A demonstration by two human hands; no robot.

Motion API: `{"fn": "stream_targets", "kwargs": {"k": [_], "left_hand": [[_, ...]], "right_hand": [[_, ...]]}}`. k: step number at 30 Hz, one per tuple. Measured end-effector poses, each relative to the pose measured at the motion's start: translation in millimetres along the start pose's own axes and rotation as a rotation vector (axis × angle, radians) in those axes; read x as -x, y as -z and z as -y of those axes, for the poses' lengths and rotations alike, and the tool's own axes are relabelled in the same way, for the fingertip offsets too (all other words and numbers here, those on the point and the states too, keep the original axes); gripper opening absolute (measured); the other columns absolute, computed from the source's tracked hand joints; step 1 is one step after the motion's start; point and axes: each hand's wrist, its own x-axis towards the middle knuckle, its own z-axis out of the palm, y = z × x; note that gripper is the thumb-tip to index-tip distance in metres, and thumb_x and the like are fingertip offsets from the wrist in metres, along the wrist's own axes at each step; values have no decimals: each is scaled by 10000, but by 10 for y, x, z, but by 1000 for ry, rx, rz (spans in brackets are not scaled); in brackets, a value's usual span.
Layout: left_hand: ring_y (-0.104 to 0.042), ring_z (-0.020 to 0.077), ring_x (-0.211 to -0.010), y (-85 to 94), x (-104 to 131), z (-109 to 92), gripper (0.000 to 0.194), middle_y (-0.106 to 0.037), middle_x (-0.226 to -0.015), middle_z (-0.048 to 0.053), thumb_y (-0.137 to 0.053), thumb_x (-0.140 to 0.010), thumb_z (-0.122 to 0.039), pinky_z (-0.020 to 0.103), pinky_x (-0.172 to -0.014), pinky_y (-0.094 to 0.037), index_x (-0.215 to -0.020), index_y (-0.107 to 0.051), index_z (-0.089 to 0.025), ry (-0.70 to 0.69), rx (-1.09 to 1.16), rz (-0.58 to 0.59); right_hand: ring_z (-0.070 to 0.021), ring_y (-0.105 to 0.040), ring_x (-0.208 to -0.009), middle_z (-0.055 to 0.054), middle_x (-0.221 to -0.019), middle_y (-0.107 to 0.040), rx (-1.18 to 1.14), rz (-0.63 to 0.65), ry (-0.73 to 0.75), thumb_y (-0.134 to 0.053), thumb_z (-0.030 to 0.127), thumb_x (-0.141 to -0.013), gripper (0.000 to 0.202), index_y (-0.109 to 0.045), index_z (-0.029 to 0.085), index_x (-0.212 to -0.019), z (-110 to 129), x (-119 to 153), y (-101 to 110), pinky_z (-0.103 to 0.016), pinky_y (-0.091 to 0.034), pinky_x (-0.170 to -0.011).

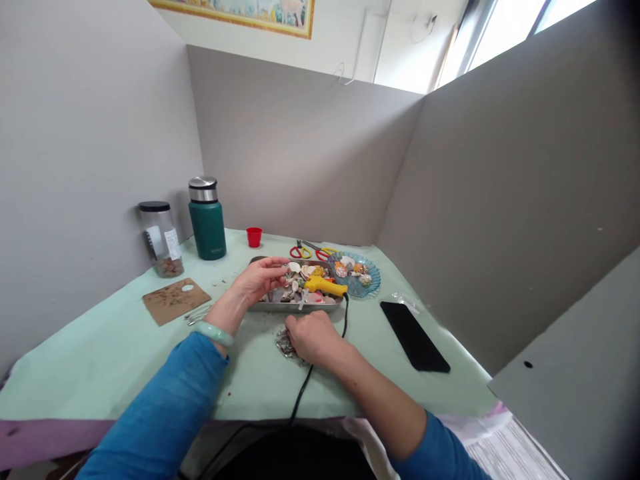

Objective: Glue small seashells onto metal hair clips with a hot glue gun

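My left hand [260, 280] is over the left part of a metal tray [275, 307], its fingers stretched out and parted from the thumb. Nothing shows clearly between them. Inside the tray lie several seashells [294, 267] and a yellow glue gun [325, 287], whose handle rests across the right rim. In front of the tray, my right hand [315, 339] is closed over a small pile of silvery metal pieces [284, 343]. Its fingertips reach down into the pile, and what they pinch is hidden.
Left stand a green flask [207, 230], a lidded jar [161, 240] and a brown card [175, 300]. Behind are a red cup [254, 237] and scissors [300, 251]. A blue glass plate [373, 283] and a black phone-like slab [415, 337] lie right. A black cord [302, 393] crosses the front edge.
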Motion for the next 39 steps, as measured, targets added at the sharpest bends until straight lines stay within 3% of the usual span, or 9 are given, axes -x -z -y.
{"fn": "stream_targets", "kwargs": {"k": [11, 21, 34, 39], "left_hand": [[-639, 122, -574, -16, 18, -20, 257, -682, -757, 71, -707, -682, -65, 246, -585, -555, -933, -659, -92, 1, 14, -13], [-629, 115, -566, -22, 26, -34, 258, -683, -775, 83, -713, -688, -91, 238, -575, -546, -942, -666, -97, 15, -3, -20], [-619, 106, -552, -48, 51, -57, 235, -682, -783, 79, -700, -705, -111, 226, -555, -537, -939, -672, -106, 23, -34, -40], [-609, 100, -535, -55, 52, -58, 239, -678, -771, 71, -702, -700, -109, 227, -551, -535, -936, -672, -107, 24, -32, -41]], "right_hand": [[-205, -673, -716, -71, -783, -721, -94, -84, -43, -414, 295, -899, 225, -608, 182, -921, -29, 60, 62, -274, -412, -625], [-171, -666, -721, -36, -775, -715, -141, -159, 4, -413, 271, -910, 212, -612, 200, -926, -56, 66, -18, -252, -364, -604], [-205, -659, -681, -48, -727, -712, -114, -36, -9, -443, 326, -888, 248, -669, 226, -901, -63, 70, 24, -277, -347, -572], [-189, -648, -667, -50, -721, -709, -143, -59, -33, -453, 297, -879, 219, -654, 210, -879, -65, 63, -1, -273, -323, -574]]}}
